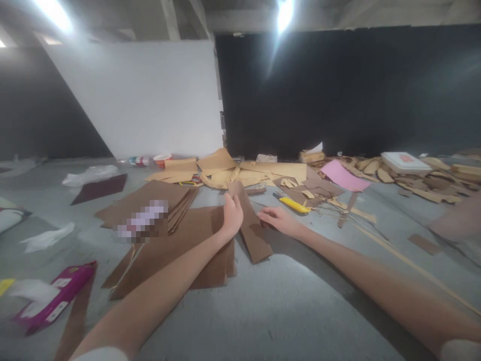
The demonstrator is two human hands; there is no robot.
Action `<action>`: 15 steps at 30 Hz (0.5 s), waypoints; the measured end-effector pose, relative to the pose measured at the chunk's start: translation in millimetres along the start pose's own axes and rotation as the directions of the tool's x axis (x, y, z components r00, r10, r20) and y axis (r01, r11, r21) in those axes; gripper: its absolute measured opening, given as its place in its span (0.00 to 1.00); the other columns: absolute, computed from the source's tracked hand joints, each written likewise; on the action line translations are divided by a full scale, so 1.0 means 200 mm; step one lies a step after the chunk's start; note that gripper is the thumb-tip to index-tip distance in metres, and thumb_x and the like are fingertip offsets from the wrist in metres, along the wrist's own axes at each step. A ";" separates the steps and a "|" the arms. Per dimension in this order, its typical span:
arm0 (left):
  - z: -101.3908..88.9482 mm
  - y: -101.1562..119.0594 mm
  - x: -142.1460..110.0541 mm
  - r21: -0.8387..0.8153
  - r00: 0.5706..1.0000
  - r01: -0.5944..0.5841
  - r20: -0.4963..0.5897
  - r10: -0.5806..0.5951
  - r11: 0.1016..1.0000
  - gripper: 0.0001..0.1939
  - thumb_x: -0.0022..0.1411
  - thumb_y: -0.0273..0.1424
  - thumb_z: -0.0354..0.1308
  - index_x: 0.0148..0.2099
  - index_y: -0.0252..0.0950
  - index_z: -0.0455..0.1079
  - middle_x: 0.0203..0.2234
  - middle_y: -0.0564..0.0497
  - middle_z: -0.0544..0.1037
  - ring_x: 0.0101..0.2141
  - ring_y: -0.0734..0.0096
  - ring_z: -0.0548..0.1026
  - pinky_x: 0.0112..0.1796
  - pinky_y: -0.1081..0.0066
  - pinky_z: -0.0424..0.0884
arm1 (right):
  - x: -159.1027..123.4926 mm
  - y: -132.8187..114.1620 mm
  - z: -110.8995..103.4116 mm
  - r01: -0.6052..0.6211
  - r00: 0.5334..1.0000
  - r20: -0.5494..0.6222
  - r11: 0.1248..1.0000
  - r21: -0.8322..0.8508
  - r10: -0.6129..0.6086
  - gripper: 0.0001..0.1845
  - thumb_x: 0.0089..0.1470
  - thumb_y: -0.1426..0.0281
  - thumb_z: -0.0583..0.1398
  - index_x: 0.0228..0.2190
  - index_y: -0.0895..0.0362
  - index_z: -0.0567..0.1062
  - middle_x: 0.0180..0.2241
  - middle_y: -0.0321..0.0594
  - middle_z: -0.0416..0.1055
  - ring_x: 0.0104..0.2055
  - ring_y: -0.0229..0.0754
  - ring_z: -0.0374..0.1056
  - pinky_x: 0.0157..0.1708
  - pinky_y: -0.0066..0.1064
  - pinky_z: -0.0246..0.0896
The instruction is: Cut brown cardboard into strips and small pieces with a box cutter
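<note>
Strip of brown material (252, 228) is in the middle of the bench (263, 311), between the person's two hands, and it slants with its near end turned a little to the right. Left hand (232, 216) holds it near the far end, with the fingers closed around the left edge. Right hand (278, 219) is at the other edge, its fingers slightly bent and pointing toward the strip; from my place I cannot tell if they touch it or stay just beside it. Also I cannot tell if the strip lies flat or is lifted a little.

To the left of the strip, I see large brown sheets (184, 238), in overlapping layers, and the left forearm passes above them. A yellow cutter (295, 204) lies beyond the right hand, near a curved pink sheet (344, 175). Behind the hands, tan pieces (278, 169) are spread toward the wall. At the far right, a white box (405, 163) rests among more scraps (432, 184). On the near left side of the bench there is a purple packet (62, 296), with something white over part of it.
</note>
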State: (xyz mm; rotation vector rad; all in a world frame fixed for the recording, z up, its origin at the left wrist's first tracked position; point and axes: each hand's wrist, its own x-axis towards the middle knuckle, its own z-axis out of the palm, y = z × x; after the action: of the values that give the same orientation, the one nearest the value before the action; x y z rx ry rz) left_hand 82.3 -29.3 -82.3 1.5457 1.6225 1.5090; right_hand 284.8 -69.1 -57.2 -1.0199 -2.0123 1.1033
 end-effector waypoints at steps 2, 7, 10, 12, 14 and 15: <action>0.00 -0.01 0.00 -0.005 1.000 0.004 -0.005 -0.004 1.000 0.09 0.79 0.39 0.45 0.48 0.40 0.61 0.35 0.46 0.74 0.43 0.53 0.78 0.49 0.56 0.72 | 0.00 0.01 0.01 0.013 1.000 -0.004 1.000 -0.023 -0.013 0.21 0.64 0.51 0.60 0.29 0.54 0.76 0.23 0.33 0.72 0.25 0.38 0.63 0.27 0.30 0.54; -0.01 0.03 -0.04 0.161 0.987 -0.148 -0.034 0.155 0.976 0.23 0.74 0.30 0.47 0.68 0.33 0.54 0.60 0.31 0.68 0.64 0.47 0.67 0.65 0.47 0.61 | 0.02 0.06 0.01 0.001 0.992 -0.124 0.979 -0.204 -0.027 0.15 0.65 0.58 0.59 0.31 0.54 0.77 0.24 0.34 0.74 0.26 0.40 0.66 0.27 0.30 0.55; -0.03 0.08 -0.09 0.346 0.926 -0.375 0.091 0.367 0.860 0.35 0.69 0.25 0.50 0.75 0.33 0.48 0.70 0.30 0.56 0.72 0.43 0.54 0.68 0.41 0.53 | 0.05 0.11 -0.02 -0.031 0.980 -0.192 0.926 -0.375 -0.044 0.13 0.65 0.62 0.59 0.30 0.54 0.76 0.27 0.38 0.77 0.29 0.42 0.70 0.30 0.31 0.57; -0.03 0.09 -0.13 0.357 0.844 -0.532 0.302 0.444 0.768 0.33 0.69 0.23 0.48 0.75 0.35 0.51 0.71 0.33 0.57 0.73 0.46 0.53 0.69 0.43 0.54 | 0.06 0.14 -0.03 -0.061 0.977 -0.209 0.873 -0.484 -0.047 0.12 0.65 0.64 0.59 0.31 0.54 0.77 0.30 0.41 0.79 0.32 0.43 0.72 0.32 0.32 0.58; -0.03 0.07 -0.15 0.317 0.738 -0.642 0.504 0.449 0.698 0.30 0.71 0.23 0.46 0.73 0.34 0.56 0.71 0.34 0.58 0.73 0.48 0.55 0.69 0.46 0.55 | 0.07 0.16 -0.05 -0.075 0.980 -0.195 0.815 -0.574 -0.047 0.11 0.66 0.66 0.59 0.32 0.55 0.77 0.32 0.43 0.80 0.33 0.44 0.73 0.34 0.32 0.58; -0.02 0.06 -0.16 0.301 0.698 -0.667 0.573 0.430 0.682 0.28 0.72 0.24 0.46 0.72 0.33 0.58 0.72 0.34 0.58 0.73 0.49 0.55 0.69 0.46 0.56 | 0.07 0.17 -0.07 -0.078 0.981 -0.190 0.785 -0.615 -0.051 0.11 0.66 0.66 0.59 0.32 0.55 0.77 0.32 0.42 0.80 0.33 0.44 0.73 0.36 0.33 0.58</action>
State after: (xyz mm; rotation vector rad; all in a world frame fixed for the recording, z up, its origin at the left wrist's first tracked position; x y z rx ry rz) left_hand 92.4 -62.1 -81.4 2.6627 1.3413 0.8420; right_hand 300.5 -40.6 -78.1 -1.4011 -2.2471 0.2926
